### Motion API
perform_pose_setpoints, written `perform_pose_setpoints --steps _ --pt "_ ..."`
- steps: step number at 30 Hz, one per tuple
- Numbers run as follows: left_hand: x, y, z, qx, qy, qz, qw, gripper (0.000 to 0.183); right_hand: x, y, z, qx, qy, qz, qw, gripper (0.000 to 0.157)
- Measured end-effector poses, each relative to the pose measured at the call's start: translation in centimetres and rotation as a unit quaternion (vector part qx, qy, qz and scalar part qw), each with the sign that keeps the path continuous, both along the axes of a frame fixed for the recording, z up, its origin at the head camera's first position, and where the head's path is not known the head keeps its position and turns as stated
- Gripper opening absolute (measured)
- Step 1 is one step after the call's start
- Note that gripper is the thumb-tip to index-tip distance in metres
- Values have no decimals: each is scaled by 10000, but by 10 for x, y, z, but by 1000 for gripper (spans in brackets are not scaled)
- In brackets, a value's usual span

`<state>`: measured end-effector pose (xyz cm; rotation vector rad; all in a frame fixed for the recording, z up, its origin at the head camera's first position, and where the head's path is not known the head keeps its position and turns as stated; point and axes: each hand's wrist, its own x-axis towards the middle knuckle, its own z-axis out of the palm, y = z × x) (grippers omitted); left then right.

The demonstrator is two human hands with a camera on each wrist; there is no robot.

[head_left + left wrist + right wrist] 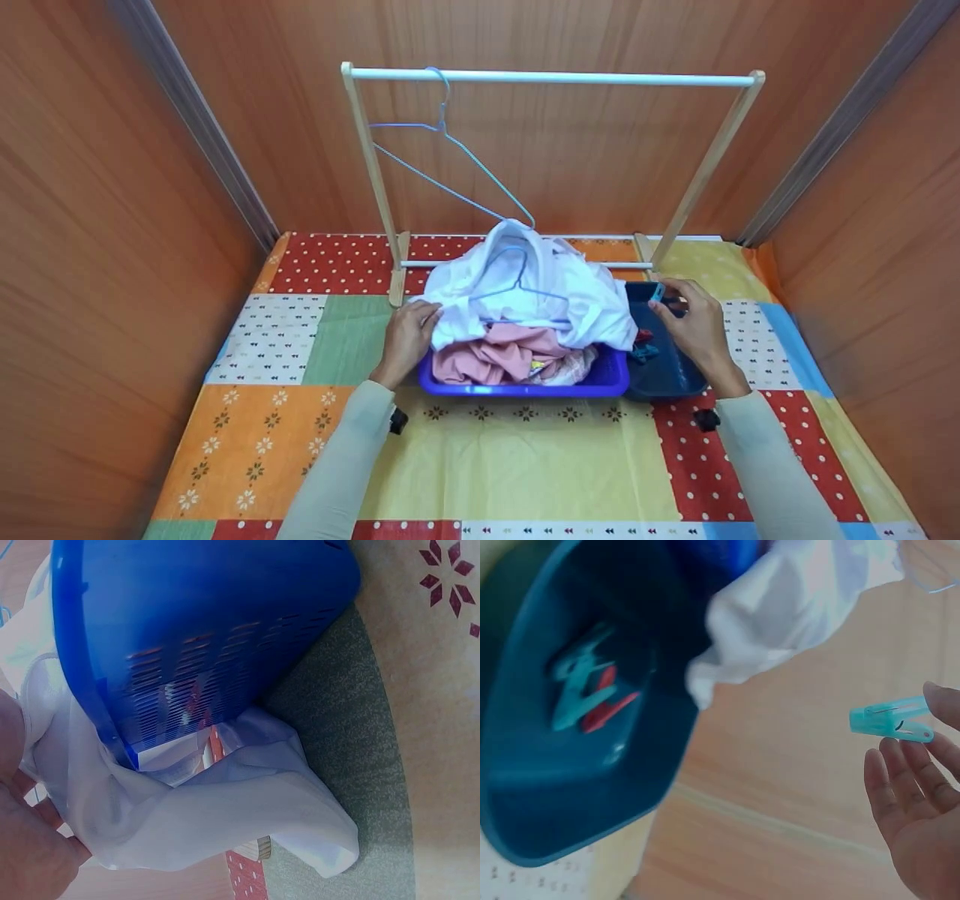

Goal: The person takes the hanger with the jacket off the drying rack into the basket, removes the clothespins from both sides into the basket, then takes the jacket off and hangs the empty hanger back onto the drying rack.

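A teal clothespin is pinched between the thumb and fingers of my right hand, above the dark basin. In that basin lie several teal and red clothespins. My left hand grips the left edge of a white garment, which is spread over the purple-blue basket. On top of the garment lies a thin blue wire hanger. Pink cloth shows beneath it in the basket. In the left wrist view, a white sleeve hangs down beside the basket wall.
Behind the basket stands a rack with a white top bar and wooden legs. A wire hanger hangs near the bar's left end. Wood-grain panels enclose the sides and back. A patchwork cloth covers the table.
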<state>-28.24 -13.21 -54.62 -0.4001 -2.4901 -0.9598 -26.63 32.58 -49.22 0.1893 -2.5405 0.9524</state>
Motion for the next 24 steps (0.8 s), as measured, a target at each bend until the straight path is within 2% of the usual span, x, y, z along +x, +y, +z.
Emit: perform_pose_setpoints --steps 9,18,24 --pt "0 0 -1 -24 -59 25 10000 18 -10 18 -20 245 -509 -79 9984 40" --pt "-1 0 0 -11 -117 26 9999 19 -23 30 -35 410 -1408 -233 9889 41" --pt "0 0 -1 -11 -59 47 10000 18 -30 33 -46 575 -1585 -231 9854 41"
